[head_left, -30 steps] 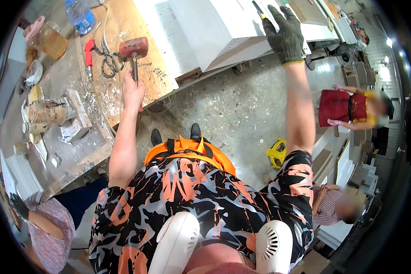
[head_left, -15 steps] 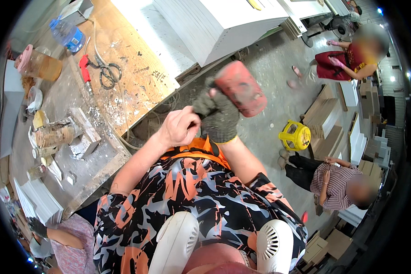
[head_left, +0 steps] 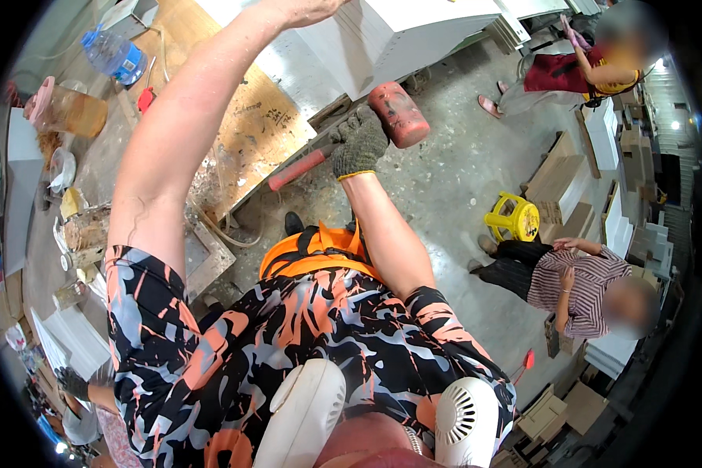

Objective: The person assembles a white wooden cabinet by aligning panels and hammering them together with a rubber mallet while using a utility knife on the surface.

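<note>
My right hand (head_left: 359, 142), in a dark grey knitted glove with a yellow cuff, is closed round the handle of a red mallet (head_left: 398, 115). The scuffed, cylindrical head is beyond my knuckles, and the handle's red end sticks out to the left, beside the bench edge. My bare left hand (head_left: 308, 11) is stretched far forward at the top rim of the picture, above the stack of white panels (head_left: 425, 39). The picture's rim cuts off its fingers, so whether it touches the panels does not show.
On the left, the worn workbench (head_left: 277, 117) carries a blue-capped water bottle (head_left: 115, 56), a pink-lidded jug (head_left: 66, 109) and glue-crusted containers. A yellow stool (head_left: 513, 217) stands on the floor to the right. Two people are at the right, near stacked boards (head_left: 558, 183); another is at lower left.
My left hand has left the right glove and swung forward over the panels. The mallet has moved slightly forward and left, its handle now showing. The person in dark red has raised their hands.
</note>
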The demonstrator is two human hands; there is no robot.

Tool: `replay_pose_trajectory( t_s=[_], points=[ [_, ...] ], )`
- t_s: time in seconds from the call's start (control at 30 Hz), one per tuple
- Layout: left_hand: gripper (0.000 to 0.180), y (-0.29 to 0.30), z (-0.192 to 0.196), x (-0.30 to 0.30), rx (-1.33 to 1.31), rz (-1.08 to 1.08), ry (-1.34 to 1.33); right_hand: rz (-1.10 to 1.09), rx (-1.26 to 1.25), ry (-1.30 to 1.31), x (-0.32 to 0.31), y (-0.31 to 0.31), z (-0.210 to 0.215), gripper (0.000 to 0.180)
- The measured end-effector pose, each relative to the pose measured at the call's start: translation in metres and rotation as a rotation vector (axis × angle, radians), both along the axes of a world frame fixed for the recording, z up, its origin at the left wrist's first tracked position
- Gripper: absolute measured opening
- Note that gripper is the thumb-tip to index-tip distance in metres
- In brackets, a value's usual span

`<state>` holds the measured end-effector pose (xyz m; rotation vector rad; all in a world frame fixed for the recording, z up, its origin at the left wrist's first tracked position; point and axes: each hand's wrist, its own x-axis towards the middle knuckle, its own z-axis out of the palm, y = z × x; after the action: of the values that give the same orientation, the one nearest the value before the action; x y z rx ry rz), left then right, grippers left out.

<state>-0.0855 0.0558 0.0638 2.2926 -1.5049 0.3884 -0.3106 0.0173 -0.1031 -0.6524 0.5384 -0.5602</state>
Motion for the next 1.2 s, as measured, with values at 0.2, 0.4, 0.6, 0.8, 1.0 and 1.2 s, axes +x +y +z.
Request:
replay_pose_trajectory(
  t_s=[0.2,0.4,0.6,0.8,1.0,1.2],
  points=[
    [0.049,-0.005,-0.006,0.003,0.029,-0.022,0.09,-0.004,0.238,0.062,0.009,-0.002,0.022,0.016],
    [0.051,-0.008,-0.014,0.007,0.039,-0.02,0.121,0.068,0.232,0.132,0.006,-0.006,0.017,0.012],
    [0.051,-0.005,-0.007,0.001,0.073,0.014,0.197,0.03,0.093,0.12,0.007,0.002,0.002,0.014],
    [0.051,-0.003,-0.008,0.001,0.067,0.03,0.17,-0.049,0.087,0.215,0.012,0.005,-0.006,0.018],
    [0.051,0.0,-0.007,-0.002,0.017,0.047,0.253,-0.057,0.209,0.187,0.001,-0.005,0.009,0.011],
    [0.049,-0.01,-0.017,0.002,-0.022,0.003,0.334,-0.17,0.271,0.297,-0.015,-0.016,0.011,0.008]
  ],
)
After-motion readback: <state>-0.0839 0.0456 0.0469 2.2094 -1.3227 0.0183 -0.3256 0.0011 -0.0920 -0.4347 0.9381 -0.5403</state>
